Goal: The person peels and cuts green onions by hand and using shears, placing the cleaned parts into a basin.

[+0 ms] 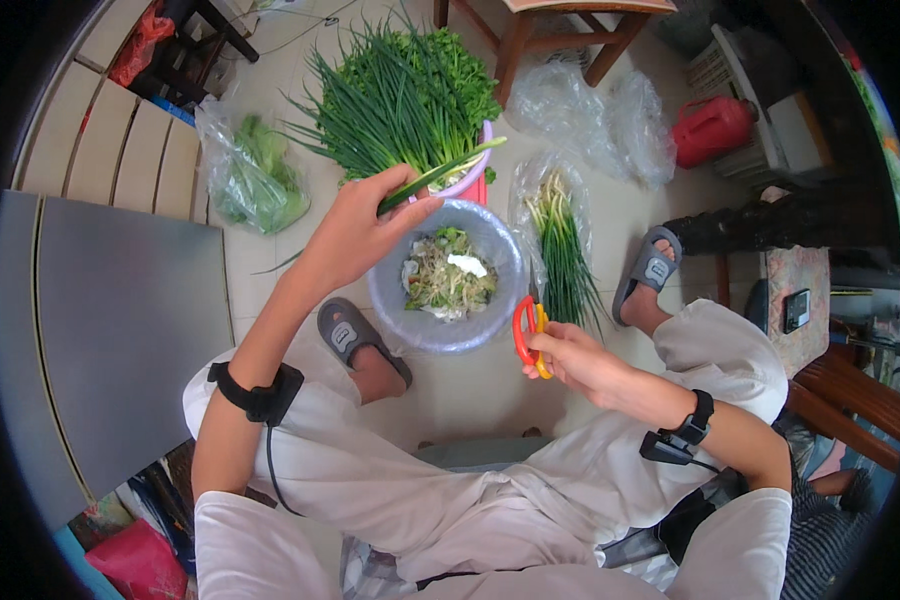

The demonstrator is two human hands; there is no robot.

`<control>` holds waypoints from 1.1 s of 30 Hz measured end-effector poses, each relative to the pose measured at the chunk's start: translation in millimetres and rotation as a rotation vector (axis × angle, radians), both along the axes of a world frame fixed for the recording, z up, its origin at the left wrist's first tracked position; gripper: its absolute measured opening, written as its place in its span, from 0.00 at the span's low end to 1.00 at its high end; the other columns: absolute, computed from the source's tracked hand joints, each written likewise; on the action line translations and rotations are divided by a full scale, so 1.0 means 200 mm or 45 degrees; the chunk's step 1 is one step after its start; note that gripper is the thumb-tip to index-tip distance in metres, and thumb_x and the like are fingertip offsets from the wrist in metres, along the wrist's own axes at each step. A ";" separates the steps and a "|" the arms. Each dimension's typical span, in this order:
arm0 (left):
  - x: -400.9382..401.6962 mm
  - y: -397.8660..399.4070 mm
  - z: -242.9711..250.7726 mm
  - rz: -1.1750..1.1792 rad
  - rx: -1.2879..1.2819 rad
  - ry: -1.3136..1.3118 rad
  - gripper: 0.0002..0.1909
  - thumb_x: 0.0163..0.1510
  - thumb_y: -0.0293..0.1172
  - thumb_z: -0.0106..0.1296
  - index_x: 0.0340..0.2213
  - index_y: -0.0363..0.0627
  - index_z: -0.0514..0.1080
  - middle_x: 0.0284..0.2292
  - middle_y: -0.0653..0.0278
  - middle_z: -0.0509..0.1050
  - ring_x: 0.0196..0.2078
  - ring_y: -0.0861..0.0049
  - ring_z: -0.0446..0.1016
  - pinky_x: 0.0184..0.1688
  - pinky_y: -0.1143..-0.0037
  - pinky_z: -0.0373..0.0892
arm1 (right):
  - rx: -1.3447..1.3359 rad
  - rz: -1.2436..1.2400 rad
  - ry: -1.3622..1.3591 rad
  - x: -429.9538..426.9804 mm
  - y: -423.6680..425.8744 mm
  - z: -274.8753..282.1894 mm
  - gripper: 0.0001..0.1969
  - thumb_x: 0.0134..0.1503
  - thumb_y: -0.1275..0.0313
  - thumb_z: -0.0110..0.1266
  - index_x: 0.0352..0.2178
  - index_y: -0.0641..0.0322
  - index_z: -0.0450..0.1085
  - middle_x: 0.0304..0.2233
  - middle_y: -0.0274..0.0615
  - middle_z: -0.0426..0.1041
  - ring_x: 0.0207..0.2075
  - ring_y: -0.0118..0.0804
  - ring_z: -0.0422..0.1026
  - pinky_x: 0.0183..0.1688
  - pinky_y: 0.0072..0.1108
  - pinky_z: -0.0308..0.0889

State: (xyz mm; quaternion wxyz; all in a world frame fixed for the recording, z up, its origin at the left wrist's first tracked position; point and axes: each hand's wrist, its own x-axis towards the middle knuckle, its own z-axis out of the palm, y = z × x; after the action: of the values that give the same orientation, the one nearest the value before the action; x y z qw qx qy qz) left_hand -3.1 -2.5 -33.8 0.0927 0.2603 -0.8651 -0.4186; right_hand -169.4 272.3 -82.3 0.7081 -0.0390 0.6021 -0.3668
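Note:
My left hand (371, 221) grips a few green onions (439, 174) above the near edge of a heap of green onions (390, 112). That heap lies with leafy herbs (465, 79) in a lilac basin (486, 139). In my right hand (570, 358) are scissors with red and yellow handles (525, 330), their blades pointing away from me. Between my hands stands a bin with a clear plastic liner (450, 341), holding vegetable scraps (450, 281) and a white crumpled piece. More green onions (566, 255) lie on a clear plastic bag right of the bin, roots away from me.
A plastic bag of leafy greens (259, 180) lies at the left. Clear plastic bags (592, 112) rest beside a wooden stool (514, 52). A red plastic jug (712, 131) lies farther right. My slippered feet (364, 349) flank the bin. A grey cabinet panel (135, 322) stands at the left.

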 end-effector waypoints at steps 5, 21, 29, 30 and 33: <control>-0.03 -0.01 -0.04 -0.006 0.168 0.260 0.14 0.65 0.37 0.50 0.35 0.36 0.72 0.24 0.71 0.67 0.27 0.85 0.63 0.29 0.78 0.60 | -0.016 -0.120 -0.168 -0.06 -0.01 0.03 0.13 0.66 0.66 0.51 0.45 0.64 0.68 0.37 0.37 0.74 0.34 0.28 0.74 0.40 0.18 0.71; -0.04 0.04 -0.03 -0.121 0.695 0.379 0.16 0.71 0.36 0.36 0.47 0.39 0.69 0.24 0.76 0.60 0.24 0.91 0.54 0.26 0.85 0.52 | -0.341 -0.498 0.057 -0.28 -0.18 0.13 0.11 0.64 0.63 0.57 0.33 0.56 0.67 0.27 0.29 0.69 0.25 0.24 0.68 0.29 0.18 0.65; -0.05 0.05 -0.04 -0.133 0.815 0.421 0.17 0.70 0.33 0.37 0.56 0.38 0.63 0.29 0.73 0.66 0.26 0.91 0.54 0.28 0.85 0.54 | -0.260 -0.376 -0.035 -0.23 -0.15 0.11 0.12 0.62 0.62 0.60 0.35 0.54 0.65 0.26 0.28 0.69 0.24 0.24 0.69 0.29 0.17 0.65; -0.05 0.05 -0.04 -0.128 0.816 0.415 0.17 0.70 0.33 0.37 0.56 0.38 0.63 0.29 0.73 0.66 0.26 0.91 0.54 0.28 0.85 0.54 | -0.254 -0.360 -0.043 -0.22 -0.15 0.11 0.12 0.62 0.62 0.60 0.35 0.53 0.65 0.26 0.28 0.69 0.25 0.23 0.69 0.29 0.16 0.65; -0.06 0.06 -0.05 -0.024 0.840 0.372 0.17 0.69 0.33 0.37 0.53 0.35 0.64 0.28 0.75 0.63 0.25 0.91 0.54 0.28 0.84 0.55 | -0.250 -0.329 -0.030 -0.21 -0.14 0.12 0.12 0.62 0.61 0.60 0.35 0.53 0.65 0.26 0.28 0.69 0.24 0.23 0.69 0.29 0.16 0.64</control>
State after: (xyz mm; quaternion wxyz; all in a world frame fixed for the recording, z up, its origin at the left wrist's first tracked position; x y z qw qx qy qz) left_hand -15.0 9.3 -43.9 0.1224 0.2056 -0.6634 -0.7089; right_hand -212.1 244.6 -58.3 0.6549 -0.0261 0.5549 -0.5123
